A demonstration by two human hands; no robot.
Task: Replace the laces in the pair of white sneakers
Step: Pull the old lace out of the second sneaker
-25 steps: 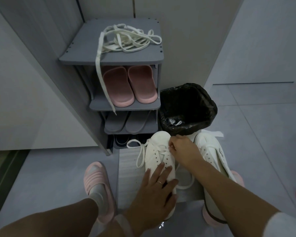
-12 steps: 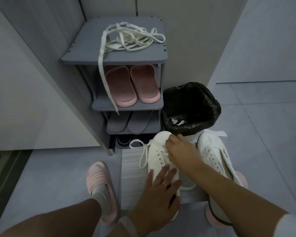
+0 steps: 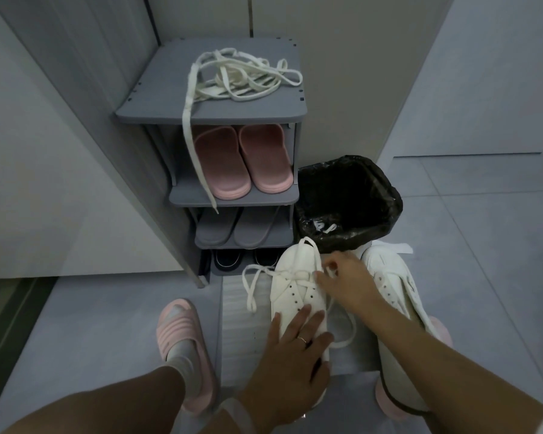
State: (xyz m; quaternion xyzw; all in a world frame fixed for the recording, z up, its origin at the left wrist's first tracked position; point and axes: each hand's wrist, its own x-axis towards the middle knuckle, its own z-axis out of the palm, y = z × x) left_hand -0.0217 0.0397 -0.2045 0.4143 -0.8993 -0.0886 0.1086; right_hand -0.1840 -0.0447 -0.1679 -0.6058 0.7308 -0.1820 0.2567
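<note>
We pressed our left hand (image 3: 290, 368) flat on the white leather sneaker (image 3: 298, 296) on the floor mat to steady it — our right hand (image 3: 347, 285) pinched its flat white lace (image 3: 295, 275), seemingly to draw it loose.

White sneakers (image 3: 298, 277), pink slippers (image 3: 242, 161), grey rack (image 3: 157, 101), black bin liner (image 3: 348, 195).

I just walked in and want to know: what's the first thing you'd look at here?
Probably the two hands on the white sneaker on the floor mat: the left hand presses it flat while the right hand pinches its lace near the toe. Next, the tangled pile of white laces on top of the grey shoe rack, one end dangling past the pink slippers.
</note>
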